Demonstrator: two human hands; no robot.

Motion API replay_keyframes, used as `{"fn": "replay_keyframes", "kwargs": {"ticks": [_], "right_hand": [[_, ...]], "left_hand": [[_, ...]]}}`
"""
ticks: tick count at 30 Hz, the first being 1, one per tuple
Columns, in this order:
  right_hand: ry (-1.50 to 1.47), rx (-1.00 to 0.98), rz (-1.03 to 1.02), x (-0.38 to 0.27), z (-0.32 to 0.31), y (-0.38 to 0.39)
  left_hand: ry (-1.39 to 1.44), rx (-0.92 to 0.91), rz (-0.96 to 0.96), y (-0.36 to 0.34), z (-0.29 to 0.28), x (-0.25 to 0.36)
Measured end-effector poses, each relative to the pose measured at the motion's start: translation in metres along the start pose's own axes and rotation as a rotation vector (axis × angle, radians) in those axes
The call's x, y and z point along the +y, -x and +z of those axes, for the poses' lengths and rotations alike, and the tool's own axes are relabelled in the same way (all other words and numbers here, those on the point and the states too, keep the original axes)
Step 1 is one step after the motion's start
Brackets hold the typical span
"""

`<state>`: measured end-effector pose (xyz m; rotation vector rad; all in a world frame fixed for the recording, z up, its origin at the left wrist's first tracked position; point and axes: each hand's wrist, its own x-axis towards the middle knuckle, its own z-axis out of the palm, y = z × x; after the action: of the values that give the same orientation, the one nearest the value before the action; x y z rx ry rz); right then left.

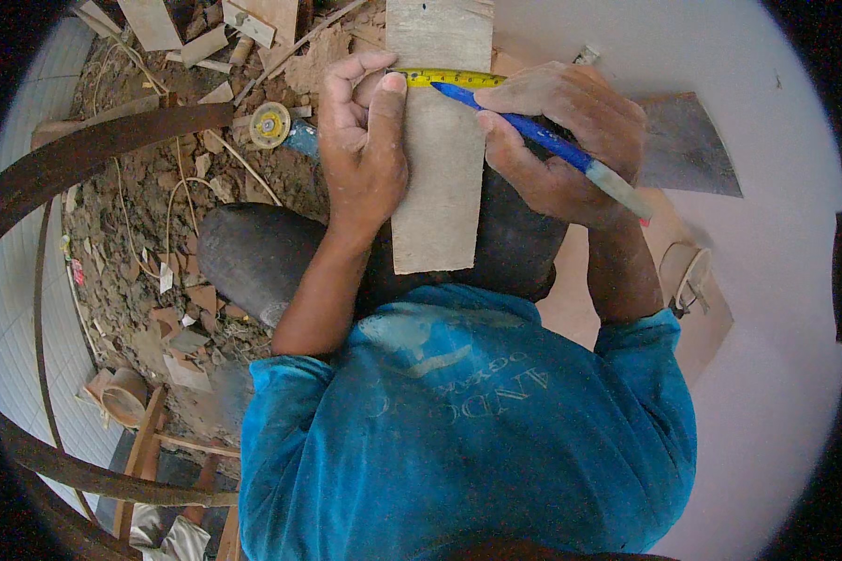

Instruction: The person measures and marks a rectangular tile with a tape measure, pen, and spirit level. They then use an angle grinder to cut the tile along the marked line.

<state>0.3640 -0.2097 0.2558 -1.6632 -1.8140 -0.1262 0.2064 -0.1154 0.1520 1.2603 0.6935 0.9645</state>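
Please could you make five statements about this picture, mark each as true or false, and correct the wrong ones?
1. The right hand holds a blue pen. True.
2. The left hand is at the left edge of the board. True.
3. The yellow measuring tape runs along the length of the board. False: the yellow measuring tape lies across its width.
4. A round yellow disc lies to the left of the left hand. True.
5. The person's shirt is red. False: the shirt is blue.
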Motion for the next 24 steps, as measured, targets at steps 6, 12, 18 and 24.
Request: {"fn": "replay_keyframes", "kwargs": {"ticks": [6,12,18,24], "right_hand": [[0.013,-0.033,-0.032,-0.002,-0.005,-0.003],[0.037,-0.016,-0.056,0.0,-0.001,-0.003],[0.032,-0.038,-0.009,-0.002,0.002,-0.004],[0.053,-0.061,-0.018,-0.001,0.004,-0.004]], "left_hand": [[0.074,-0.001,0.028,0.0,0.003,0.002],[0.081,-0.002,0.033,0.001,0.002,-0.001],[0.044,0.005,0.019,0.0,0.0,-0.002],[0.054,0.03,0.056,-0.001,0.002,-0.004]]}}
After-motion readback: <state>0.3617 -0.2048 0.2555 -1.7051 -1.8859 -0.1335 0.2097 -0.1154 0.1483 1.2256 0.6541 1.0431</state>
